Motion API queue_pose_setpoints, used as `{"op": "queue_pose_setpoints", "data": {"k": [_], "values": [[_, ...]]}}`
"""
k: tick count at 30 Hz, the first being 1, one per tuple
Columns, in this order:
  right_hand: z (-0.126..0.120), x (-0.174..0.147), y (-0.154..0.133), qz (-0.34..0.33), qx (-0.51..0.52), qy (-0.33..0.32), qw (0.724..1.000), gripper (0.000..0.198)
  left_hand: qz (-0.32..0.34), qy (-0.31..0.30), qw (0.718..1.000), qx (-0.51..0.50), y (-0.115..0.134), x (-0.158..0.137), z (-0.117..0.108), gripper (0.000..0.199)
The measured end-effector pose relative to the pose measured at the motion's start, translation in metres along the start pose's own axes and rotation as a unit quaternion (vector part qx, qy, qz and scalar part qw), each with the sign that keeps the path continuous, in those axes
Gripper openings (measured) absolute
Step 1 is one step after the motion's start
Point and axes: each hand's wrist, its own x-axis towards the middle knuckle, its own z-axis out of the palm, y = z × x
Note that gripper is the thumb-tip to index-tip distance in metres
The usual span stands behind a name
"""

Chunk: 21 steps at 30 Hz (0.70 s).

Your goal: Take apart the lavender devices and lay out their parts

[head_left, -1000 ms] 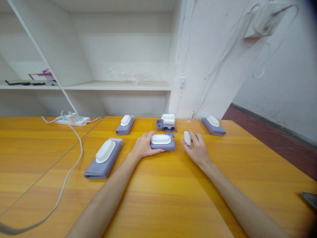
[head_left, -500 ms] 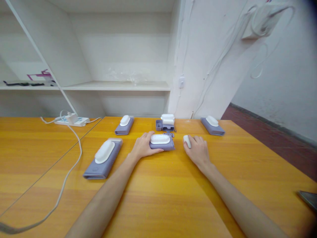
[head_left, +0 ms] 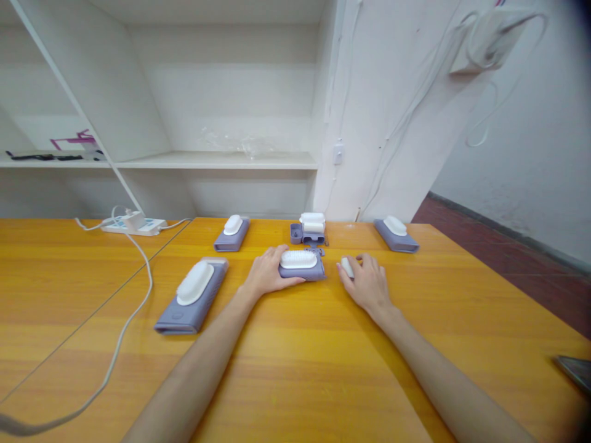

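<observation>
My left hand (head_left: 269, 272) is closed on the left end of a purple-grey case (head_left: 308, 273), thumb along its front edge. A white oval brush-like piece (head_left: 298, 259) with a bumpy upper face lies on top of that case. To the right, my right hand (head_left: 369, 280) is curled over a small white rounded piece (head_left: 347, 267) at the tabletop, thumb and forefinger around it; its far side is hidden by the fingers. Just behind the case stands a purple-grey holder (head_left: 295, 233) with compartments, and white blocks (head_left: 313, 221) sit stacked on it.
More purple-grey cases bearing white ovals lie at front left (head_left: 182, 315), back left (head_left: 238, 240) and back right (head_left: 401, 242). A power strip (head_left: 152, 226) and white cable (head_left: 143, 295) cross the table's left side. A dark flat object (head_left: 575, 372) is at the right edge.
My right hand has shifted slightly left, and its fingers have spread a little around the small white piece, which has tilted or moved slightly. My left hand and its case stay in place.
</observation>
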Motion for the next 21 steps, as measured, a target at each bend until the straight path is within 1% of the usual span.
{"op": "queue_pose_setpoints", "data": {"k": [4,10,21], "values": [[0.004,-0.002,0.0,-0.021,-0.002,-0.02,1.0,0.041,0.002,-0.001,1.0,0.0,0.0,0.0,0.0,0.079],[0.008,-0.003,0.001,-0.024,-0.003,-0.036,0.999,0.037,-0.001,-0.003,1.0,-0.001,0.001,0.0,0.0,0.079],[0.011,0.0,0.014,0.032,-0.054,-0.035,0.997,0.033,0.014,-0.016,1.0,0.016,0.0,0.002,-0.001,0.071]]}}
